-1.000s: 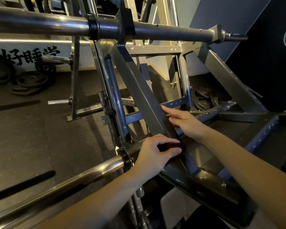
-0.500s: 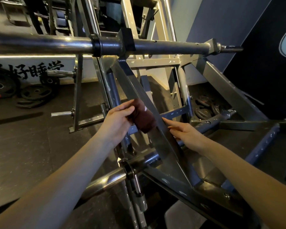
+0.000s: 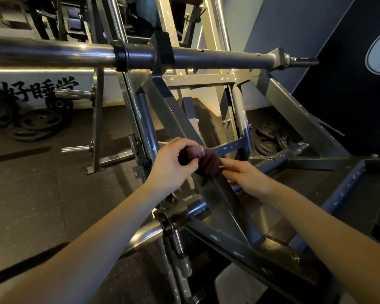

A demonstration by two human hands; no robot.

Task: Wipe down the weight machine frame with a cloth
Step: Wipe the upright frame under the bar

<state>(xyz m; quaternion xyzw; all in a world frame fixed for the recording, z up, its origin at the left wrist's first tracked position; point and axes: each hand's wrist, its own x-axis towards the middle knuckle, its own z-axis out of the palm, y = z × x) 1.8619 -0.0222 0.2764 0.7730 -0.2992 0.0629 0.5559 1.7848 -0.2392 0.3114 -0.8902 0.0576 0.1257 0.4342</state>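
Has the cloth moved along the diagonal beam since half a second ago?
Yes. The cloth, gripped by the left hand, has slid down the diagonal beam, nearer the lower bar.

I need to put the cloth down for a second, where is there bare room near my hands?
Bare floor lies left of the diagonal beam, short of the weight plates. Crowded: where left hand and right hand meet the cloth, among struts.

Both bare forearms reach forward, hands nearly meeting. The left hand (image 3: 170, 165) is curled in a grip. The right hand (image 3: 247, 177) lies flatter, fingers extended leftward.
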